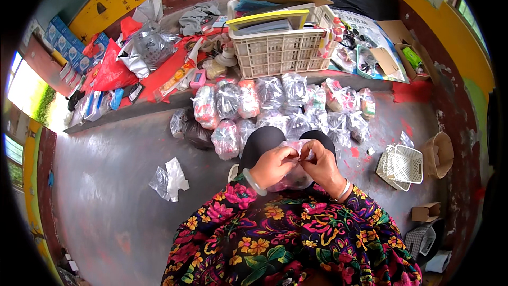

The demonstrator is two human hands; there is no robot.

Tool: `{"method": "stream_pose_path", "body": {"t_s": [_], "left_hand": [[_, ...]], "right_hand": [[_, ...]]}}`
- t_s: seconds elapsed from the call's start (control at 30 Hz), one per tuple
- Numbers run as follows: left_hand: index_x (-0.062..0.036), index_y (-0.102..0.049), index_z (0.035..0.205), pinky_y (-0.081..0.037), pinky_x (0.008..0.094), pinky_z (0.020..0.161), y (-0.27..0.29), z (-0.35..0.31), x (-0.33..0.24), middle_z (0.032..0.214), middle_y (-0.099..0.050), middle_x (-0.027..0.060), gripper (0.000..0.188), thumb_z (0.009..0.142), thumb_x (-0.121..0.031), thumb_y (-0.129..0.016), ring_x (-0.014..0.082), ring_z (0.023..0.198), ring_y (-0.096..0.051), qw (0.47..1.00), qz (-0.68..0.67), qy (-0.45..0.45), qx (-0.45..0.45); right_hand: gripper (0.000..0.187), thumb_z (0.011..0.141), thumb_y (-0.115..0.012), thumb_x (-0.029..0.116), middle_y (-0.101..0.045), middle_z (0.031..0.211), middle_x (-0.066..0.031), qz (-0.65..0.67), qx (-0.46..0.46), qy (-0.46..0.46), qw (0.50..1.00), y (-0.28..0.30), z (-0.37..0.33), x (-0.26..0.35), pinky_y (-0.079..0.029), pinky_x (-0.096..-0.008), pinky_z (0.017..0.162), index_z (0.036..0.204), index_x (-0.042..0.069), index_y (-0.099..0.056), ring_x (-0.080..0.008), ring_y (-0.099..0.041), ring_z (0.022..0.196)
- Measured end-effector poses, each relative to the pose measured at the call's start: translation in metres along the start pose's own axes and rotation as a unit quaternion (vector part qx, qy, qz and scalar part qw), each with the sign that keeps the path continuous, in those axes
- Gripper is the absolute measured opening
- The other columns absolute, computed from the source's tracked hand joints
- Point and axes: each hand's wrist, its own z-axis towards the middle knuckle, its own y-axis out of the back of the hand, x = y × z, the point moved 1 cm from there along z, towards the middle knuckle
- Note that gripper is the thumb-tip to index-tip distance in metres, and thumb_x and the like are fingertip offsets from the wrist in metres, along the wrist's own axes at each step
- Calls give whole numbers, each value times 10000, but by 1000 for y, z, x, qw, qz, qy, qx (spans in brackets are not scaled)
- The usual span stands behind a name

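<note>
Left grip (273, 165): pinching the clear plastic bag (296, 177).
Right grip (319, 163): pinching the bag's top.
Floor (116, 201): carrying tied bags (275, 108) ahead.

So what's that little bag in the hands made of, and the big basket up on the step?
The little bag, pinched by the left hand and right hand, looks like thin clear plastic film: it is see-through, crinkled and shiny. The big basket seems to be hard cream plastic, with a stiff moulded grid of holes in its walls.
</note>
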Motion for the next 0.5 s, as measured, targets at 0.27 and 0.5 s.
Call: {"method": "stream_pose_path", "body": {"t_s": [0.27,0.5], "left_hand": [[-10,-589,841,-452,302,677,-7,7,12,806,-575,118,156,692,11,-550,249,767,-567,999,12,-30,-8],[-13,-583,854,-441,327,647,-9,9,16,755,-561,130,188,675,22,-537,280,731,-553,995,79,-56,6]], "right_hand": [[147,677,-546,-18,-540,723,-123,-244,-18,237,940,-4,-1,1,-451,-332,562,806,38,-504,-278,-552,631],[89,683,-530,33,-510,690,-117,-351,-12,197,915,-9,-2,-2,-435,-373,559,768,40,-503,-292,-526,637]]}}
